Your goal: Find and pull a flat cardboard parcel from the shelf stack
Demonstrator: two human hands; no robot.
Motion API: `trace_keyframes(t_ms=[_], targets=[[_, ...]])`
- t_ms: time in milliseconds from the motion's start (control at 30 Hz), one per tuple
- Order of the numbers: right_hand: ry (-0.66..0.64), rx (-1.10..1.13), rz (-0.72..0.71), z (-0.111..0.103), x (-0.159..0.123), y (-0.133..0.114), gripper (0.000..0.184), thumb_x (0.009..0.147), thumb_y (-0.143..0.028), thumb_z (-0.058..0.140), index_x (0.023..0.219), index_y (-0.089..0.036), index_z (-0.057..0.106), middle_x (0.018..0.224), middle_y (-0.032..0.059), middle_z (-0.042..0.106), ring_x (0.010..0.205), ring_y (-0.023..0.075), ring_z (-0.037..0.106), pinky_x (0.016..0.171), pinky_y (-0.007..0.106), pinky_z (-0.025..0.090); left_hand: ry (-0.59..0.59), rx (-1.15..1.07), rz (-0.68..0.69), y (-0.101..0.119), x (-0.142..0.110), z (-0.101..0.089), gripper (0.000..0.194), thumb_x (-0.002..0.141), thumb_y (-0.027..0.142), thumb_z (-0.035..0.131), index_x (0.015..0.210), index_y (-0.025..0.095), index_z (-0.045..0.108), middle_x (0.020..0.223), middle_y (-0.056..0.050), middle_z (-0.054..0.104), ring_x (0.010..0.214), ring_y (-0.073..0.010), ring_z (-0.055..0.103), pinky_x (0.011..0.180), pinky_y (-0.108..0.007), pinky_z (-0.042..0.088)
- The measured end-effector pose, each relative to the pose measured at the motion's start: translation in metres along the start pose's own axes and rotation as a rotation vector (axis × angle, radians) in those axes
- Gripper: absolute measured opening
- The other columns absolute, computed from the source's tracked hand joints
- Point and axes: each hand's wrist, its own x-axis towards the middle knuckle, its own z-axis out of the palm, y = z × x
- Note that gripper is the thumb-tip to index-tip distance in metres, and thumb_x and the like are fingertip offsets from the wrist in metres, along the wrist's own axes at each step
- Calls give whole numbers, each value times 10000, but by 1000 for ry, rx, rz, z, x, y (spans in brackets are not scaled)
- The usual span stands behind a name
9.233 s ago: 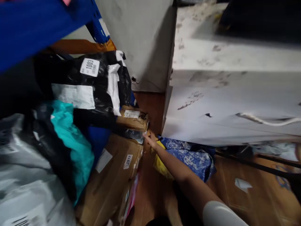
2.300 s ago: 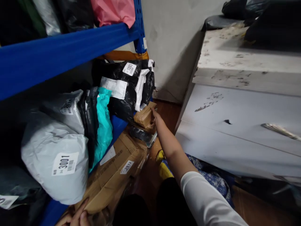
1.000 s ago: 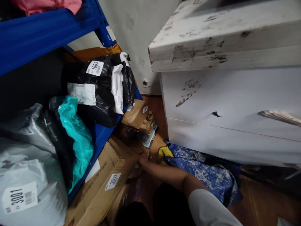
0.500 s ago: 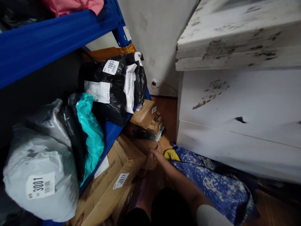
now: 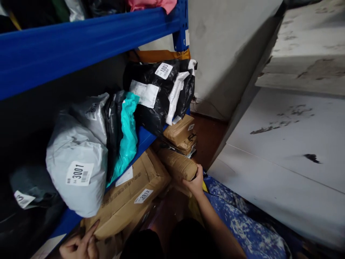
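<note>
My right hand is wrapped round the end of a brown paper-wrapped parcel that lies between the shelf and the white cabinet. My left hand is at the bottom left, with its fingers lying against the lower corner of a long cardboard box labelled 2012. Behind the gripped parcel a small stack of brown parcels rests on the floor.
A blue metal shelf holds a grey bag labelled 3001, a teal bag and a black bag. A scuffed white cabinet stands at the right. Blue patterned cloth lies on the wooden floor.
My right hand has closed round the brown parcel and lifted its end. The view has swung left, and my left hand has come into sight by the long box.
</note>
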Motion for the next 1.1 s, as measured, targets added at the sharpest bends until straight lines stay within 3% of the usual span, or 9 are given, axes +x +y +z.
trace_keyframes(t_ms=[267,467,600,700,867,1000,1100], targets=[[11,247,286,30,11,5,658,499,-294,801,1047,-245,440,972,-32,525,892,191,540,799,304,445,70,102,-95,27,4,5,417,878,340,393,907,70,709,682,-28,371,765,-244,394,751,-409,344],[27,404,464,23,-17,-7,596,463,-226,818,947,-258,473,842,-34,600,776,204,585,688,296,467,82,148,-158,4,-17,3,438,870,360,371,1016,97,689,700,-44,392,817,-264,395,799,-440,347],[-83,510,674,19,-37,14,322,593,-360,728,818,-204,559,737,32,669,689,245,643,648,352,510,55,165,-197,-3,-24,8,437,867,371,360,1020,116,680,685,-40,381,837,-271,404,825,-460,345],[-119,538,748,34,-41,35,274,593,-351,698,779,-193,574,654,26,656,615,242,639,604,357,510,100,155,-172,3,-19,11,413,874,346,367,1010,113,680,695,-49,384,866,-289,394,815,-467,339],[8,524,600,64,-16,45,363,590,-331,674,890,-232,496,751,-31,621,682,202,618,637,327,504,99,136,-100,8,-14,8,401,877,309,367,1081,127,660,719,-69,445,830,-290,407,802,-476,315],[72,452,368,66,15,40,585,487,-256,761,989,-249,462,886,-48,580,821,179,578,743,297,474,108,129,-123,9,-14,5,405,875,316,373,1117,142,647,777,-90,475,863,-300,402,803,-473,315],[85,387,288,74,36,42,601,519,-276,759,1022,-243,431,932,-26,559,849,186,566,759,313,468,96,138,-129,12,-13,7,405,874,324,370,1085,132,657,742,-77,448,839,-292,394,804,-481,316]])
